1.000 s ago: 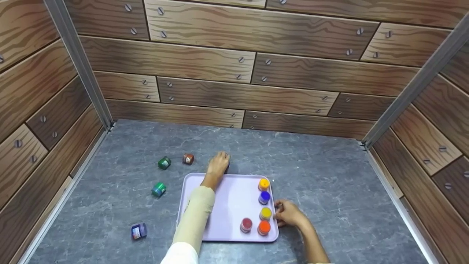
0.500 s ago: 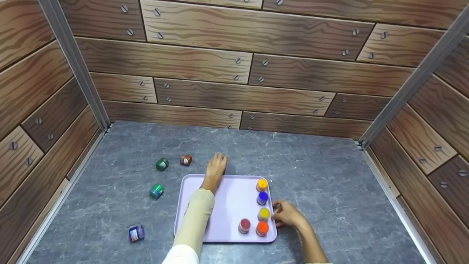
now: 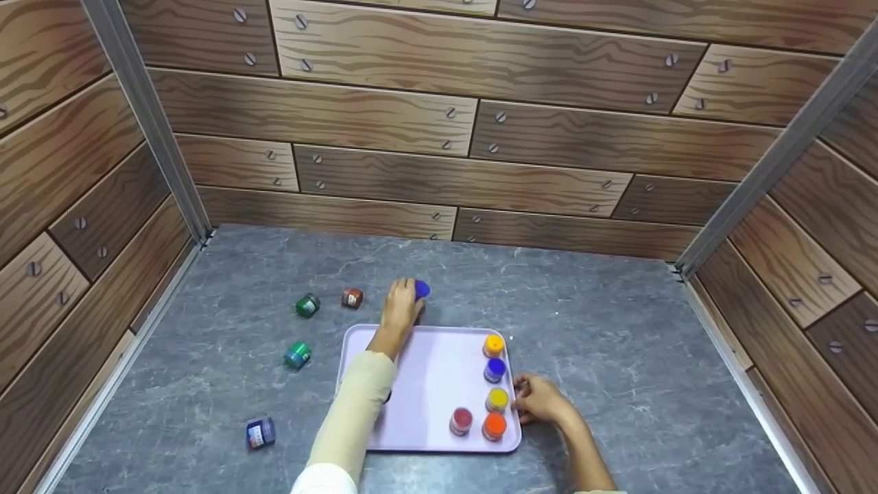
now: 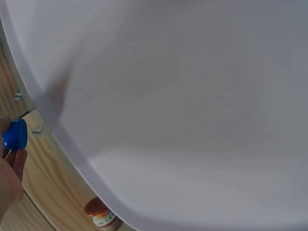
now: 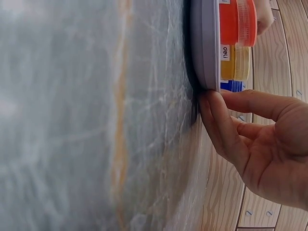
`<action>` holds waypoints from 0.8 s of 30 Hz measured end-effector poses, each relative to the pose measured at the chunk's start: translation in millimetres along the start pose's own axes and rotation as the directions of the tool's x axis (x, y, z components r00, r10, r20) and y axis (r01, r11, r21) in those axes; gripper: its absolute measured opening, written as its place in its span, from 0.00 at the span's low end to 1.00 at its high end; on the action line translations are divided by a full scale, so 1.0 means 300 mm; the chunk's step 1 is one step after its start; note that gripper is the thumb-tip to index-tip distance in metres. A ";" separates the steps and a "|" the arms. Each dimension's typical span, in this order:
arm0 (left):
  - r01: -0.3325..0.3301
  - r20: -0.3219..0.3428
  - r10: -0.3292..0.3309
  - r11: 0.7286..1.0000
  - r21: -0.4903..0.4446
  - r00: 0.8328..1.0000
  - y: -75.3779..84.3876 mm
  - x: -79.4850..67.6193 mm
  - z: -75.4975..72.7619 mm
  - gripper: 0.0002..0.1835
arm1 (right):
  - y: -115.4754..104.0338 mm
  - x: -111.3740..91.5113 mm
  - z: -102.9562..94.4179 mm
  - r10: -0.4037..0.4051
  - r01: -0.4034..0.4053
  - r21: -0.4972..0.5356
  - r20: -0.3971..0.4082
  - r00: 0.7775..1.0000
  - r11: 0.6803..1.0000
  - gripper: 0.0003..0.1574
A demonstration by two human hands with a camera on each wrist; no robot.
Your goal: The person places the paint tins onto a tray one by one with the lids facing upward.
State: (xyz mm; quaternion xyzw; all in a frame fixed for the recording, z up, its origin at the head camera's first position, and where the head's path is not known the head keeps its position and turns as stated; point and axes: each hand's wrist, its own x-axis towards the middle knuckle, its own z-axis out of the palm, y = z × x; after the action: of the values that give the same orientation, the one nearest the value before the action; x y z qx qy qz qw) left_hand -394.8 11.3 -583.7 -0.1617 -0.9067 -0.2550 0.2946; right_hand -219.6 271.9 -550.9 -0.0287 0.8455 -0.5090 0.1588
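Observation:
My left hand (image 3: 399, 307) grips a paint jar with a blue lid (image 3: 422, 289) just beyond the far edge of the lilac tray (image 3: 425, 384). In the left wrist view that blue-lidded jar (image 4: 17, 134) shows at the left edge, held in the fingers. Near the tray's right side, my right hand (image 3: 542, 399) pinches the rim; the right wrist view shows its fingers (image 5: 219, 120) against the tray edge (image 5: 207, 48). On the tray stand orange-yellow (image 3: 493, 345), blue (image 3: 494, 370), yellow (image 3: 497, 399) and orange-red (image 3: 494, 426) jars in a column, with a dark red jar (image 3: 461, 421) left of the last.
Left of the tray, a brown jar (image 3: 352, 297), a dark green jar (image 3: 308, 304), a green jar (image 3: 298, 355) and a purple jar (image 3: 260, 433) lie on the grey marbled table (image 3: 617, 322). Wood-patterned walls (image 3: 384, 116) enclose the back and sides.
The left hand has turned and shifted slightly left, so the blue lid, mostly hidden before, now shows beside its fingers. My right hand keeps its place at the tray rim.

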 end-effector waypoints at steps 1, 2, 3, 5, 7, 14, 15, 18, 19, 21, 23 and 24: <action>0.017 0.025 -0.016 0.999 -0.036 1.000 0.034 0.002 -0.055 0.19 | 0.000 0.000 0.000 0.002 -0.002 0.001 -0.003 1.000 1.000 0.19; 0.026 0.033 -0.024 0.998 -0.050 0.999 0.055 0.002 -0.087 0.19 | 0.000 0.000 0.001 0.002 -0.002 0.002 -0.004 1.000 1.000 0.19; 0.033 0.041 -0.031 0.998 -0.052 0.999 0.068 0.002 -0.104 0.19 | 0.001 0.000 0.001 0.002 -0.002 0.002 -0.005 1.000 1.000 0.20; 0.041 0.047 -0.037 0.997 -0.070 0.998 0.078 -0.003 -0.113 0.19 | 0.002 0.000 0.002 0.005 -0.005 0.002 -0.007 1.000 1.000 0.20; 0.046 0.054 -0.040 0.994 -0.102 0.998 0.086 -0.011 -0.114 0.19 | 0.005 0.000 0.003 0.006 -0.006 -0.004 -0.008 1.000 1.000 0.20; 0.014 0.125 0.006 0.987 -0.162 0.992 0.136 -0.044 -0.134 0.18 | 0.007 0.001 0.005 0.010 -0.010 0.000 -0.016 1.000 1.000 0.20; 0.009 0.137 0.015 0.985 -0.172 0.990 0.142 -0.048 -0.135 0.18 | 0.007 0.001 0.006 0.013 -0.013 0.003 -0.019 1.000 1.000 0.20; -0.012 0.160 0.045 0.979 -0.204 0.986 0.160 -0.062 -0.137 0.18 | 0.006 0.002 0.006 0.022 -0.022 0.009 -0.025 0.999 1.000 0.21; -0.020 0.164 0.056 0.977 -0.213 0.985 0.165 -0.067 -0.137 0.17 | 0.006 0.003 0.006 0.025 -0.025 0.013 -0.026 0.999 1.000 0.21; -0.026 0.175 0.069 0.972 -0.235 0.982 0.176 -0.077 -0.136 0.16 | 0.006 0.003 0.006 0.025 -0.024 0.016 -0.025 0.999 1.000 0.21; -0.031 0.177 0.077 0.968 -0.248 0.981 0.186 -0.085 -0.133 0.16 | 0.005 0.003 0.006 0.021 -0.021 0.020 -0.018 1.000 1.000 0.21; -0.034 0.176 0.081 0.967 -0.253 0.981 0.191 -0.089 -0.132 0.15 | 0.004 0.002 0.005 0.018 -0.017 0.020 -0.013 1.000 1.000 0.21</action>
State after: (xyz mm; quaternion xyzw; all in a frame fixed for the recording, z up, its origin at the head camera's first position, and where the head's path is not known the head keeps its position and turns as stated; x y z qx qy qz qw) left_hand -331.0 32.3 -551.7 -0.2467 -0.8858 -0.3419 0.1938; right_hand -219.7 271.0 -552.7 -0.0164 0.8415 -0.5164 0.1579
